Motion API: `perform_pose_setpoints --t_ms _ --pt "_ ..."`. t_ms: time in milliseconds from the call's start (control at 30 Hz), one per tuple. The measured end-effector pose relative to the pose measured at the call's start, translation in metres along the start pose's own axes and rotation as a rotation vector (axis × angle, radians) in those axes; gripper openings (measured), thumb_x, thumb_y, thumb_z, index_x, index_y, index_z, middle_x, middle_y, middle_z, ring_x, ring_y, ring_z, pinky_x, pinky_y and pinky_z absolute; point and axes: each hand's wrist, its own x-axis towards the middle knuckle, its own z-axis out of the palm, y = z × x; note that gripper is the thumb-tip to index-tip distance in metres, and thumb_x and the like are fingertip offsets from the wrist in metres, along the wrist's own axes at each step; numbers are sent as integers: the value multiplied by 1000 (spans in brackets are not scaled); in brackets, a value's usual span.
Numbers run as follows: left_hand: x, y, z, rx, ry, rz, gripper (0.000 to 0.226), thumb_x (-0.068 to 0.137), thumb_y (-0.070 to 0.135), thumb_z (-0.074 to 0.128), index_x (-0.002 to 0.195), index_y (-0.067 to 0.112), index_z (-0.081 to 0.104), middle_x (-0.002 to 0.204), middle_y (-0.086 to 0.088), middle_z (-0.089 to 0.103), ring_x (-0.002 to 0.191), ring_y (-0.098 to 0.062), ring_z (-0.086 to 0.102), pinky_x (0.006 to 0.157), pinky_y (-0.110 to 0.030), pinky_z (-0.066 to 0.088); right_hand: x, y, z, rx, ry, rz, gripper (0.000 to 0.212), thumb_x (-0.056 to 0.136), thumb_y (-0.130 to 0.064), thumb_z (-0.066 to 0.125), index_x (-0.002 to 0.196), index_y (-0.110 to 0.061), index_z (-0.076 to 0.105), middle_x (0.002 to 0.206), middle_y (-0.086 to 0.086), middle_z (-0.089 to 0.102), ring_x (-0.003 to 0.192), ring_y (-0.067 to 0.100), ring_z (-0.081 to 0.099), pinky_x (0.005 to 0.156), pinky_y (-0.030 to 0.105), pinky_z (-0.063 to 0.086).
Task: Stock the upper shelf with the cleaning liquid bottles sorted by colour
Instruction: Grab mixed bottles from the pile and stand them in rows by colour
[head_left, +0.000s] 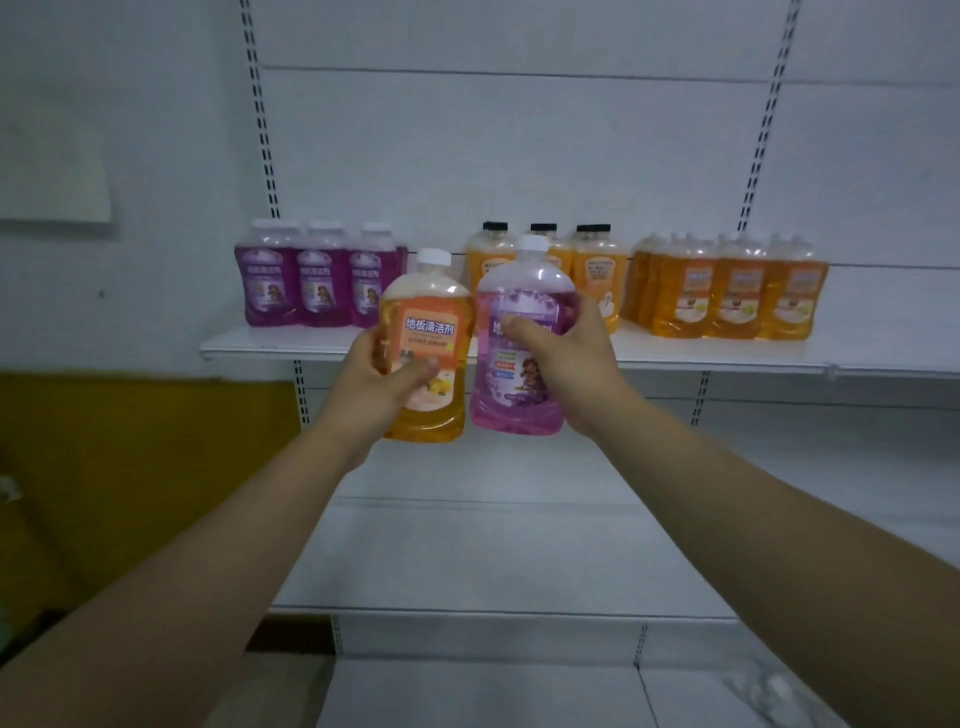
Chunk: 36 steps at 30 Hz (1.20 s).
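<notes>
both forearms reach out from the bottom corners, and the hands sit side by side in front of the shelving, each wrapped round a bottle. left hand (382, 382) grips an orange bottle (427, 349) with a white cap, thumb across the lower label, fingers behind. right hand (563, 358) grips a purple bottle (522, 343), also white-capped, thumb pressed on the label near its middle. the two bottles stand upright and just beside each other, nearly touching, held in the air in front of the upper shelf (291, 344) edge.

beyond the left hand, on the upper shelf, a row of purple bottles (317, 283) stands against the back panel. straight behind the held pair are orange bottles with black caps (592, 270), partly hidden by them. beyond the right hand, further along, a tight block of orange bottles (737, 293) fills that stretch of shelf. below the hands, the lower shelves (493, 561) show bare white board. off past the left arm, a yellow wall panel (135, 467).
</notes>
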Motion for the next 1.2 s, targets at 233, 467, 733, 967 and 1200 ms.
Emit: perform_pose_setpoints --t_ms 233,467,733,967,1200 --pt "36 11 5 26 99 57 48 81 21 71 125 19 51 107 1 67 90 -14 68 70 -26 53 45 3 -8 1 -44 -52 57 78 -20 79 124 -22 45 103 -6 63 89 11 66 65 26 55" --pt "58 1 22 54 153 74 44 82 22 71 121 21 53 105 3 68 91 -16 67 74 -29 53 74 19 -23 -5 -52 -63 59 78 -20 79 125 -24 44 100 -11 61 84 5 64 57 17 51" --pt "87 -7 -8 112 219 100 39 82 26 70 117 25 53 104 7 66 92 -13 66 75 -30 54 104 28 2 -21 -59 -102 62 76 -21 81 124 -26 43 107 -7 62 96 13 65 82 39 57" --pt "113 -13 -90 196 291 126 50 83 23 71 128 21 48 106 7 62 86 -5 61 69 -23 48 125 45 81 9 -92 -99 60 74 -20 82 122 -23 45 109 -1 65 96 18 67 83 43 57" --pt "153 -24 -197 221 356 110 56 85 21 67 135 17 41 112 5 55 96 -13 57 75 -26 46 152 69 186 -26 -74 -105 60 76 -18 81 121 -19 41 105 -3 62 93 14 65 80 37 57"
